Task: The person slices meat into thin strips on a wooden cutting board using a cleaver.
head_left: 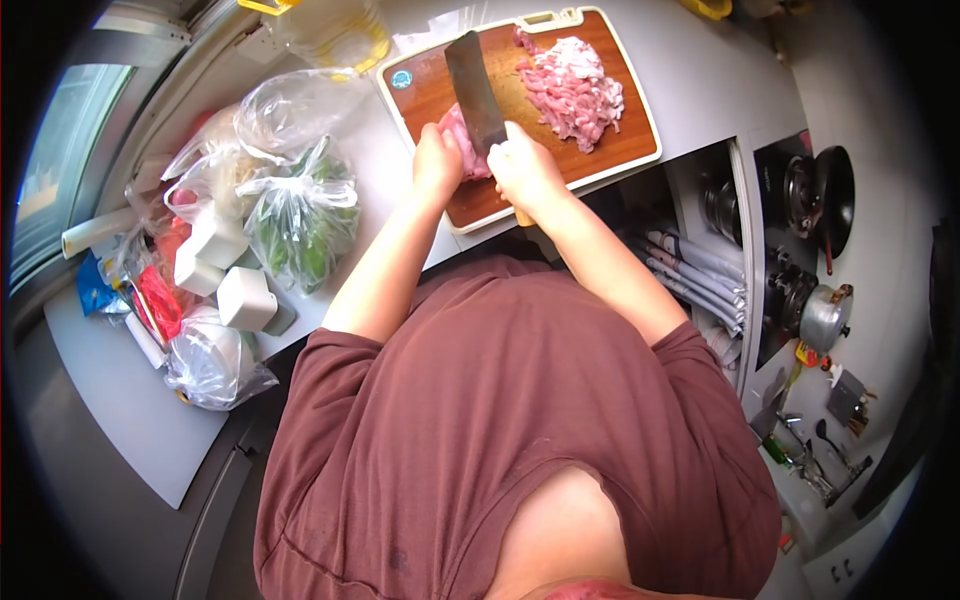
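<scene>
Right hand (pixel 522 170): closed round the handle of a cleaver (pixel 474 90), its broad dark blade lying over the board and pointing away from the body. Left hand (pixel 438 165): against a piece of raw meat (pixel 465 150) beside the blade; how far its fingers close cannot be told. Cutting board (pixel 425 92): wood-brown, pale-rimmed, under meat and cleaver. Sliced meat (pixel 575 95): one pink-and-white heap, on the board right of the blade. Counter (pixel 690 80): grey-white, bearing the board; to the left, a clear bag of greens (pixel 303 225) and white containers (pixel 246 298). Far right: dark frying pan (pixel 836 200), metal pot (pixel 826 318).
</scene>
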Demonstrator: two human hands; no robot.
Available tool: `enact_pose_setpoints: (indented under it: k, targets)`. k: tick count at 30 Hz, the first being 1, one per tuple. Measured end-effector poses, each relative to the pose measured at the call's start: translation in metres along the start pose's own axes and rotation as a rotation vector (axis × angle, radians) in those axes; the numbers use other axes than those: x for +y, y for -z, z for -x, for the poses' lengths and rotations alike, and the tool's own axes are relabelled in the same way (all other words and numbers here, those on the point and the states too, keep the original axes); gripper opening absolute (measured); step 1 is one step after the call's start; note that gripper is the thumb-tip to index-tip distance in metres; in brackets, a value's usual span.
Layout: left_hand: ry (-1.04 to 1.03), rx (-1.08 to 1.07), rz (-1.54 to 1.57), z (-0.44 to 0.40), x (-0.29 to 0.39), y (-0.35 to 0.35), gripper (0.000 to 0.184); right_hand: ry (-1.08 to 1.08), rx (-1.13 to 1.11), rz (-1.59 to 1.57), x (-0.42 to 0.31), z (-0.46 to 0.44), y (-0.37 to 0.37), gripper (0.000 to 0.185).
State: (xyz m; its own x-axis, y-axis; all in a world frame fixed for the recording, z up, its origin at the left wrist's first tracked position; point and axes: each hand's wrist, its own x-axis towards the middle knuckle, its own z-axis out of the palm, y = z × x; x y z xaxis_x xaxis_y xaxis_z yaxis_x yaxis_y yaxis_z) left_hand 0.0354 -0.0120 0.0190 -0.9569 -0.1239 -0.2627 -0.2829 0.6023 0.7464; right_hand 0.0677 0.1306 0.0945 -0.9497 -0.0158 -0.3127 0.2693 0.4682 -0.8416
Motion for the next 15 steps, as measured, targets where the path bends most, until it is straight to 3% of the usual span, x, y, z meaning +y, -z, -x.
enact_pose_setpoints:
  k: [5,11,15]
  targets:
    - [0.081,-0.057,0.02,0.005,0.02,0.013,0.035,-0.064,-0.022,0.045,0.012,0.001,-0.01,0.034]
    - [-0.027,-0.08,-0.16,0.006,0.016,0.013,0.035,-0.086,-0.059,0.043,0.011,-0.001,-0.019,0.033]
    - [-0.045,-0.098,-0.173,0.006,0.014,0.012,0.03,-0.122,-0.07,0.2,0.004,-0.008,-0.021,0.028]
